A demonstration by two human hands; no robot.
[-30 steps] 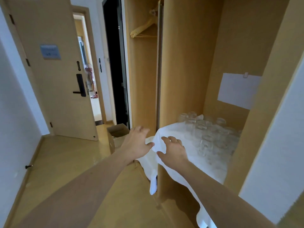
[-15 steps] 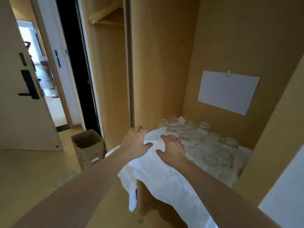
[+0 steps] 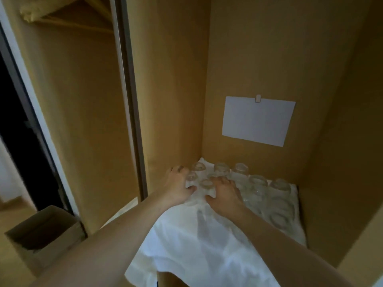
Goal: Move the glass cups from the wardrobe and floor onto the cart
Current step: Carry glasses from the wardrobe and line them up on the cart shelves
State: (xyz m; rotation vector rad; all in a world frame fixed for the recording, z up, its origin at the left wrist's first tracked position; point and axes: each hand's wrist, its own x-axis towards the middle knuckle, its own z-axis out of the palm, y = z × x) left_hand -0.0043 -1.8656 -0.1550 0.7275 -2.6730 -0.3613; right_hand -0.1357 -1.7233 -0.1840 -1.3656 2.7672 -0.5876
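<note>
Several clear glass cups (image 3: 258,181) stand upside down on a white cloth (image 3: 196,241) spread over a shelf inside the wooden wardrobe (image 3: 244,59). My left hand (image 3: 178,187) reaches among the cups at the rear left, fingers spread and lightly curved beside a cup (image 3: 191,177). My right hand (image 3: 224,193) hovers over the cups in the middle, fingers spread next to another cup (image 3: 206,184). Neither hand visibly grips a cup. No cart is in view.
A white sheet of paper (image 3: 258,121) is clipped to the wardrobe's back wall. An open cardboard box (image 3: 43,230) sits on the floor at the lower left. A sliding-door rail (image 3: 132,100) and a wooden hanger (image 3: 62,9) are at the left.
The view has closed in on the wardrobe shelf. Both hands have moved forward from the cloth's front edge to the cups at the rear left.
</note>
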